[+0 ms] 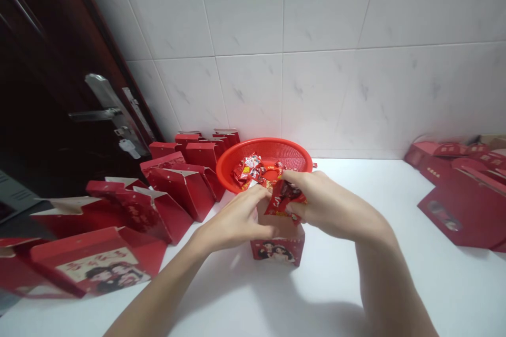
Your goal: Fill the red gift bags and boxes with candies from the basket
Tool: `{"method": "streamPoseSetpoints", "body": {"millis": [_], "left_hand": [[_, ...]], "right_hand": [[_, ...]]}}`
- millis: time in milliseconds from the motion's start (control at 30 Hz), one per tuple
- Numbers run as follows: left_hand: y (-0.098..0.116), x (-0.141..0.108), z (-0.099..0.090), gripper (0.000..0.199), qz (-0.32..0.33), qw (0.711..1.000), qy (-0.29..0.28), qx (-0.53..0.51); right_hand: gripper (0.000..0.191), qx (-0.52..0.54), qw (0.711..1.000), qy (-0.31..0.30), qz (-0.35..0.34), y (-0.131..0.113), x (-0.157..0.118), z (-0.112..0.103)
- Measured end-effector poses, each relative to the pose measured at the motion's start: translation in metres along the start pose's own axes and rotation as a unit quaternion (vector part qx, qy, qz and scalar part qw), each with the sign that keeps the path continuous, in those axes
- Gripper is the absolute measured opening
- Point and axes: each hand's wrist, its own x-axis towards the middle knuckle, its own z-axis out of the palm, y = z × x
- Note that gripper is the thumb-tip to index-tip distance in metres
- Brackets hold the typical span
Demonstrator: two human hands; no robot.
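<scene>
In the middle of the table a small red gift box (280, 250) stands upright with its top open and a printed picture of a couple on its front. My left hand (241, 221) has its fingers curved round the left rim of this box. Over the opening, my right hand (316, 205) pinches red-wrapped candies (282, 197), some with dark brown wrapping. Just behind sits a red plastic basket (272, 142) with mesh sides. More wrapped candies (249, 166) lie in it, partly hidden by my hands.
Several red gift boxes (174, 189) stand in rows on the left, beside a dark door (47, 52) with a metal handle. Flat, folded red boxes (466, 205) lie at the right. A white tiled wall (324, 89) rises behind the white table (328, 284).
</scene>
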Motion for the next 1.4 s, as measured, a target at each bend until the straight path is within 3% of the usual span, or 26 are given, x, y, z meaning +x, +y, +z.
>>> {"method": "streamPoseSetpoints", "body": {"millis": [167, 367, 700, 1000, 1167, 1400], "left_hand": [[0.003, 0.001, 0.0, 0.031, 0.005, 0.999, 0.0, -0.037], [0.004, 0.0, -0.001, 0.032, -0.021, 1.0, -0.008, -0.02], [0.026, -0.016, -0.002, 0.025, 0.005, 0.999, -0.029, -0.022], [0.024, -0.015, -0.002, 0.021, -0.001, 0.999, -0.032, -0.008], [0.025, -0.015, -0.001, 0.021, 0.011, 1.0, -0.028, -0.01], [0.024, -0.015, -0.002, 0.017, 0.015, 0.999, -0.036, -0.01]], "right_hand": [[0.025, -0.022, 1.0, -0.015, 0.01, -0.003, 0.006, 0.009], [0.018, 0.009, 1.0, -0.003, -0.019, 0.001, 0.003, -0.001], [0.016, -0.006, 0.995, -0.079, -0.055, -0.005, -0.009, -0.012], [0.012, -0.023, 0.994, -0.084, -0.061, -0.005, -0.006, -0.009], [0.014, -0.025, 0.99, -0.122, -0.063, -0.005, -0.001, -0.007], [0.011, -0.028, 0.993, -0.075, -0.09, -0.004, 0.002, -0.009]]}}
